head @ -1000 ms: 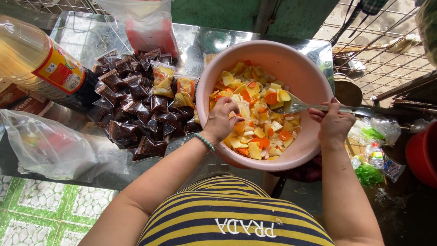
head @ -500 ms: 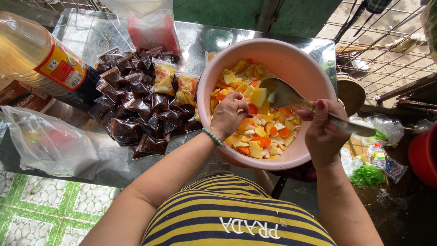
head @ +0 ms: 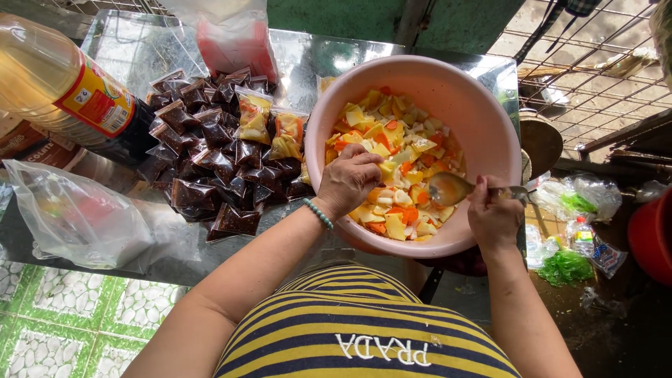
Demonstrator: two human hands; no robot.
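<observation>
Dark sachets point(head: 210, 150), oil bottle point(head: 63, 94) beside pink bowl point(head: 483, 119)

Bright daylight, sharp focus, glare on metal table point(head: 140, 49).

A heap of small clear sachets of dark brown sauce point(head: 210, 164) lies on the table left of the pink bowl. On top of the heap rest a few sachets of yellow and orange fruit pieces point(head: 271, 129). At far left a large plastic bottle point(head: 49, 87) lies on its side, bearing a red and yellow label point(head: 98, 98). A clear plastic bag point(head: 77, 217) sits at the table's front left edge, another with red contents point(head: 234, 38) at the back. Right of the table lie small clear bags with green contents point(head: 577, 203).
</observation>
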